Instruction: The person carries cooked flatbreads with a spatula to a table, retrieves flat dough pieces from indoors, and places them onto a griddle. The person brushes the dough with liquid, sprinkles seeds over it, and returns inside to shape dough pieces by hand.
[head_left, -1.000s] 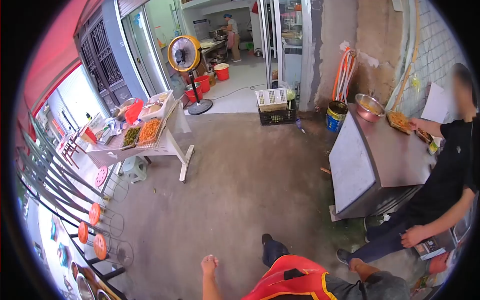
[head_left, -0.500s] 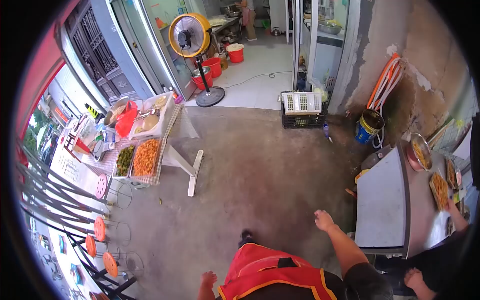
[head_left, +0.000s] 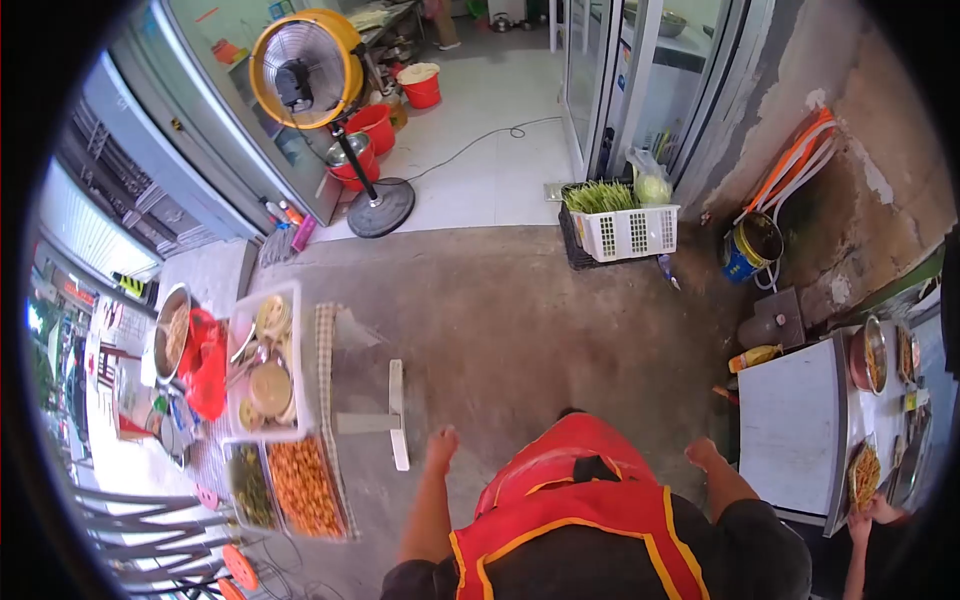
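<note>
My left hand (head_left: 442,447) hangs low in front of me with its fingers curled in and nothing visible in it. It is nearest to the white leg of the food table on the left. My right hand (head_left: 704,455) is also loosely closed and seems to hold nothing. It swings beside the pale side of the metal-topped counter (head_left: 789,433), without touching it. Between the two hands lies my red apron (head_left: 570,455) with orange trim. On the food table, a tray of orange diced food (head_left: 302,487) stands beside a tray of dark green food (head_left: 252,487).
A yellow fan (head_left: 305,72) stands at the doorway, its cable crossing the floor. White crate (head_left: 630,235) with greens sits right of the doorway; a blue bucket (head_left: 752,247) is by the wall. At the counter, another person's hands (head_left: 868,515) hold a food-filled dish (head_left: 863,475). Stools stand lower left.
My view has moved forward, turning left; the doorway and fan are nearer. My left hand has swung forward and up. The other person now has both hands at the dish.
</note>
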